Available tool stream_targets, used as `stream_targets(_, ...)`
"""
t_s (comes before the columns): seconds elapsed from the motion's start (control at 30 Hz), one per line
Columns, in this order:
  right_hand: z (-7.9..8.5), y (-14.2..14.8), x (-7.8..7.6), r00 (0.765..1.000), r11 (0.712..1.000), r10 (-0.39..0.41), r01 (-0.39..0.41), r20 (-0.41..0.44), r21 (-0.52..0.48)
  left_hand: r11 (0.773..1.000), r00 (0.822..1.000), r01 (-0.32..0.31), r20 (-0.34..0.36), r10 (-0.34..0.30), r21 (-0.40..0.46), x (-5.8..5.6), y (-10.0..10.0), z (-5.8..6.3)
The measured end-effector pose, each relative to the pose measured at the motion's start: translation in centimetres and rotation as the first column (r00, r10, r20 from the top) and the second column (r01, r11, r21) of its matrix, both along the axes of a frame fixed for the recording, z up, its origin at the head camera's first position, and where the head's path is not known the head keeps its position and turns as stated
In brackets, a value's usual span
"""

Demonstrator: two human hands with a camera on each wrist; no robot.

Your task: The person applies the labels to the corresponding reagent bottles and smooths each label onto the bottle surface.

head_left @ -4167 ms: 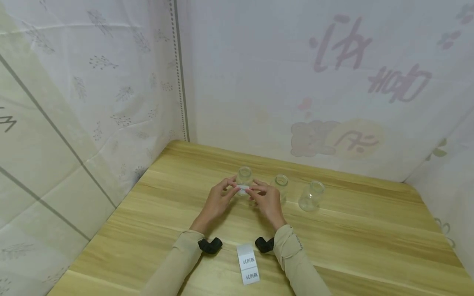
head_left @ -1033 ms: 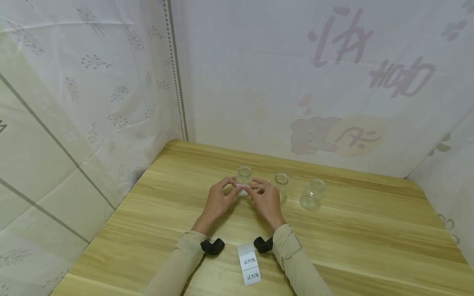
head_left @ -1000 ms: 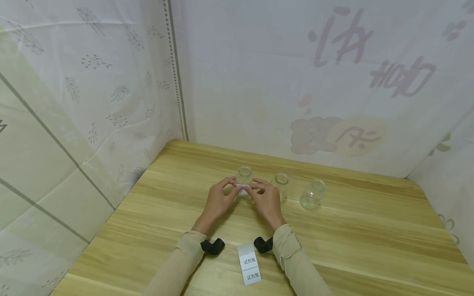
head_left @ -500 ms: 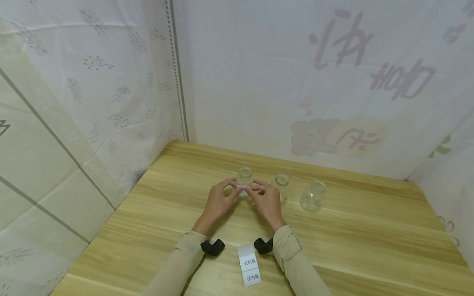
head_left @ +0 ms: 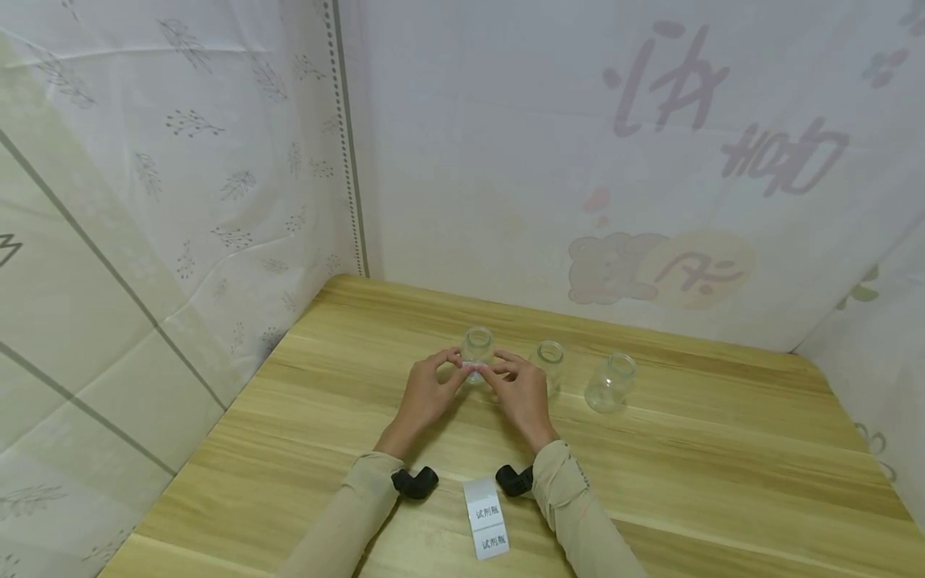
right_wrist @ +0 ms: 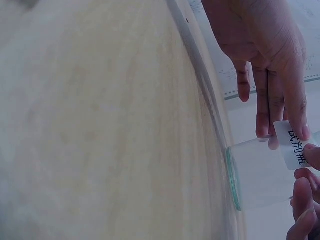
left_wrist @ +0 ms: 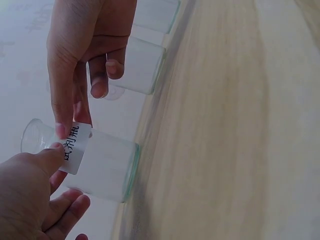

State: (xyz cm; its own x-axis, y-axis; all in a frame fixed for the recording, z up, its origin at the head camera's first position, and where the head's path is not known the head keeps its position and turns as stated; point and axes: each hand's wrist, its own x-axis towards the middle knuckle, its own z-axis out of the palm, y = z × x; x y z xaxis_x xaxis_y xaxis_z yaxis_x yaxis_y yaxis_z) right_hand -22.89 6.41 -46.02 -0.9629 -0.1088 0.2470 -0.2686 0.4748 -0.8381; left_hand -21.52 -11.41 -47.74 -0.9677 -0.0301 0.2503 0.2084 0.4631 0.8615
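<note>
A clear glass bottle with an open mouth stands upright on the table between both hands. At its near side is a small white label with black printed characters. My left hand pinches one end of this label, its thumb on the printed face and its other fingers beside the bottle. The opposite end is pinched by my right hand, thumb in front, fingertips reaching along the bottle's side. Both thumbtips lie close together on the label. Whether the label's back fully touches the glass is hard to tell.
Two more clear glass bottles, one in the middle and one farther right, stand on the wooden table. A strip of backing paper with two printed labels lies between the forearms. Patterned cloth walls rise behind and beside.
About four seconds ago the label's print showed between the thumbs in the head view. Since then the thumbs have moved together over it. Little else differs beyond slight head movement.
</note>
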Motion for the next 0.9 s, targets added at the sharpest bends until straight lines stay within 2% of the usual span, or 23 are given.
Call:
stream_targets(0.3,0.09,0.07,0.09,1.000,0.998,0.010,-0.010,0.005,-0.063,1.000,0.998,0.027,-0.056,-0.027,-0.003,0.09,-0.12,0.11)
stream_targets(0.7,0.08,0.08,0.05,1.000,0.996,0.004,-0.003,0.004,-0.084,1.000,0.999,0.026,-0.042,-0.026,-0.003,0.06,-0.13,0.06)
stream_targets(0.9,0.12,0.08,0.02,1.000,0.995,0.008,-0.007,0.012,-0.095,0.999,0.998,0.045,-0.043,-0.044,0.029,0.02,-0.21,-0.06)
